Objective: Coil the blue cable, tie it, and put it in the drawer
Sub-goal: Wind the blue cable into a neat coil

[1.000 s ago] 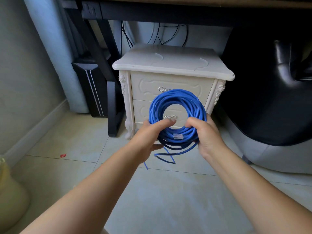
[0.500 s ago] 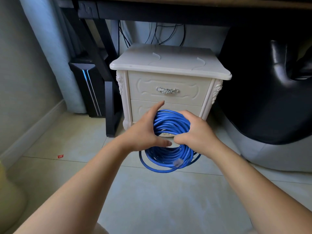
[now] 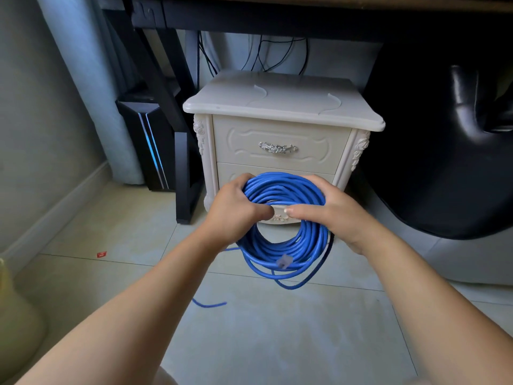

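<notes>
- The blue cable [image 3: 288, 245] is wound into a round coil of many turns. It is held upright in the air, above the tiled floor [image 3: 263, 343] and right in front of the lower drawer [image 3: 231, 173] of a cream nightstand [image 3: 277, 107].
- The left hand [image 3: 236, 208] grips the upper left of the coil. Its grip is curled tight round the bundle, with the knuckles toward the camera.
- The right hand [image 3: 333, 211] holds the upper right of the coil. Its grip wraps the strands, with the fingers behind them and the thumb [image 3: 298, 211] laid straight across the coil's opening, pointing left.
- The right thumb tip nearly meets the left hand at the middle of the coil.
- A clear plug [image 3: 283, 262] lies against the bottom of the coil.
- A few slack loops sag below the main bundle, and a loose end of cable [image 3: 209, 304] lies on the floor beneath the left forearm.
- The top drawer [image 3: 277, 132], with an ornate silver handle [image 3: 277, 148], is closed. The lower drawer is partly hidden behind the hands and coil, and what shows of it is closed too.
- The nightstand stands under a dark tabletop [image 3: 277, 18], with black wires [image 3: 263, 56] hanging behind it.
- A black computer tower [image 3: 147, 145] stands to the left, and a black leather seat [image 3: 433, 162] fills the right.
- A small red scrap [image 3: 101, 254] lies on the floor at left.
</notes>
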Demonstrator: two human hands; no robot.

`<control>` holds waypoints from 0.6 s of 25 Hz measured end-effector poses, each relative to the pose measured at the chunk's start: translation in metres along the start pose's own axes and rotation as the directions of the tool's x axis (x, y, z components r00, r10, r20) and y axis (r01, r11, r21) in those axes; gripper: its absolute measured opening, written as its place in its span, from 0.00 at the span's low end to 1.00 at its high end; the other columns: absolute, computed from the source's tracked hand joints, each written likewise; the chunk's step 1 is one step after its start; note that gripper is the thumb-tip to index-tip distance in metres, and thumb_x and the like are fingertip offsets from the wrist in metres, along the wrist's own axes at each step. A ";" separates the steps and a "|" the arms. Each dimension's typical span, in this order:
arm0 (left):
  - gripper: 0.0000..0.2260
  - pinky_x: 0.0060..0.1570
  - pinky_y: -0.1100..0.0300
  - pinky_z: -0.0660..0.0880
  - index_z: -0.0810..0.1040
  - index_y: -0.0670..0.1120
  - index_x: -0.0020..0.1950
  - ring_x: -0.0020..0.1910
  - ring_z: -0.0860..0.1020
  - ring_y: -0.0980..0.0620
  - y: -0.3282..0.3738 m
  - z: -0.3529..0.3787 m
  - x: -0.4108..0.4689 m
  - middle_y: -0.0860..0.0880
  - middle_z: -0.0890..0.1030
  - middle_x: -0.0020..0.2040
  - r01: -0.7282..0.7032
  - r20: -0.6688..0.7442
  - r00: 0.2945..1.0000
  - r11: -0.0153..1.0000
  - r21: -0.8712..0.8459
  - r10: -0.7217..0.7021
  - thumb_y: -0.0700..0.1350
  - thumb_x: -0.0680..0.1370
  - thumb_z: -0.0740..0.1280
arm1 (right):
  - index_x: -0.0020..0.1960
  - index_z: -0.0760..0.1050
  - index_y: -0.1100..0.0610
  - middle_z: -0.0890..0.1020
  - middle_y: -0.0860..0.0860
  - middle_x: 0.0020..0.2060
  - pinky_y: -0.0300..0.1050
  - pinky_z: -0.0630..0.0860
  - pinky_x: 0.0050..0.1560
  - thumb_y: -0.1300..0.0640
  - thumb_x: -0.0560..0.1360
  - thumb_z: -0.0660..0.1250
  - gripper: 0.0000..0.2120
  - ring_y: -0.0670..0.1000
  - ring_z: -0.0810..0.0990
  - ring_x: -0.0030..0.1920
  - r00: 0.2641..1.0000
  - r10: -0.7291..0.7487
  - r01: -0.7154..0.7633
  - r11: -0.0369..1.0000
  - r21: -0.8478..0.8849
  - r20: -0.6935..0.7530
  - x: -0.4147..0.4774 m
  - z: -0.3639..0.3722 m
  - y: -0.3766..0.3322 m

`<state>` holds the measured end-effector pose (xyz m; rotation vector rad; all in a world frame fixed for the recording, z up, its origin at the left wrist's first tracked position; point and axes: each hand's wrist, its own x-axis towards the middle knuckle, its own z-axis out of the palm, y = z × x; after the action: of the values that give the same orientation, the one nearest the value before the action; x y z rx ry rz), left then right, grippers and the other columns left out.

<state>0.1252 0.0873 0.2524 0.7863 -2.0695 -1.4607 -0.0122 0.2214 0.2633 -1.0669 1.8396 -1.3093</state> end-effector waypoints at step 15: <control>0.08 0.34 0.57 0.72 0.74 0.45 0.44 0.29 0.71 0.48 0.000 0.014 0.001 0.47 0.74 0.34 0.231 -0.335 0.825 0.813 -0.535 -0.455 0.37 0.68 0.68 | 0.78 0.43 0.38 0.77 0.38 0.63 0.64 0.74 0.64 0.44 0.55 0.82 0.64 0.50 0.81 0.60 0.991 0.132 -0.101 0.851 0.515 -0.024 -0.004 0.042 0.016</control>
<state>0.1149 0.0960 0.2477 1.2076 -1.1814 -1.6855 0.0216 0.2094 0.2352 -0.6227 1.4360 -1.6451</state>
